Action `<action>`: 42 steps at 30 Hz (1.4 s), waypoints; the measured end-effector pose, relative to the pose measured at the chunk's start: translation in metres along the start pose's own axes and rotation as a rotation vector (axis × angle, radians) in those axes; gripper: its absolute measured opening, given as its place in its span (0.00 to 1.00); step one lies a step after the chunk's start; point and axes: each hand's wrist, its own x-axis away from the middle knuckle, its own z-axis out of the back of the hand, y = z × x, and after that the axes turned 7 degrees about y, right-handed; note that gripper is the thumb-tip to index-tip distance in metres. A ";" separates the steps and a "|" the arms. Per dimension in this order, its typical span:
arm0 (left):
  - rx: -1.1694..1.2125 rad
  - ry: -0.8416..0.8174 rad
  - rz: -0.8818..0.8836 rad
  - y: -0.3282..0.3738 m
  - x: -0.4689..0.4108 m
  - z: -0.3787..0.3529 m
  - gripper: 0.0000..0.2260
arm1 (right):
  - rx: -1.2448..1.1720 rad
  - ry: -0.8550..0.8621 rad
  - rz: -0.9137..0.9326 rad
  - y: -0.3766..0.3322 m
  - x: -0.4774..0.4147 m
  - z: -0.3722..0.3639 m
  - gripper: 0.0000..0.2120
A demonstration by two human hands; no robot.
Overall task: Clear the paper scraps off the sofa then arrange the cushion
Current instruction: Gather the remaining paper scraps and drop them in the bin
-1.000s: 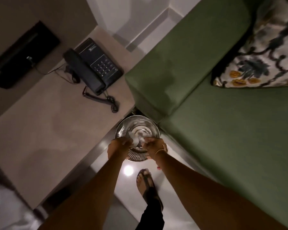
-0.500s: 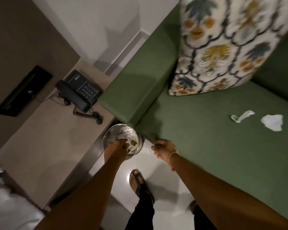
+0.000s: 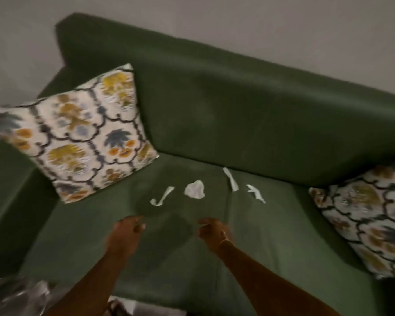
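Observation:
Several white paper scraps lie on the green sofa seat (image 3: 283, 236): a hooked strip (image 3: 162, 196), a crumpled piece (image 3: 194, 189), a long strip (image 3: 230, 179) and a jagged bit (image 3: 255, 193). A patterned cushion (image 3: 78, 135) leans in the sofa's left corner. A second patterned cushion (image 3: 369, 220) lies at the right end. My left hand (image 3: 127, 229) and my right hand (image 3: 212, 229) hover over the seat just short of the scraps, fingers loosely curled, nothing in either. The picture is blurred by motion.
A shiny metal bin (image 3: 16, 295) shows at the bottom left corner, beside the sofa's left arm. The sofa back runs along a plain wall (image 3: 237, 23).
My view swung from the bin and side table up to the sofa. Both hands left the bin, where they dropped paper, and moved over the seat toward the scraps.

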 end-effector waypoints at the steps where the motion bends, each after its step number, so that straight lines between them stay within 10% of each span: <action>1: -0.036 -0.002 -0.032 0.018 -0.007 -0.009 0.13 | 0.037 0.052 0.010 0.012 -0.012 0.021 0.17; 12: -0.294 0.075 -0.065 0.047 -0.097 -0.079 0.20 | 0.202 0.425 -0.035 0.085 -0.158 0.117 0.31; 25: -0.086 0.247 -0.256 0.075 -0.092 -0.098 0.04 | 0.024 0.647 0.071 0.088 -0.148 0.100 0.08; 30: -0.072 0.067 -0.368 0.133 -0.104 -0.126 0.05 | 0.148 0.538 0.292 0.035 -0.162 0.079 0.07; 42: -0.148 -0.003 -0.213 0.125 -0.099 -0.145 0.11 | 0.056 0.454 0.157 0.048 -0.170 0.046 0.08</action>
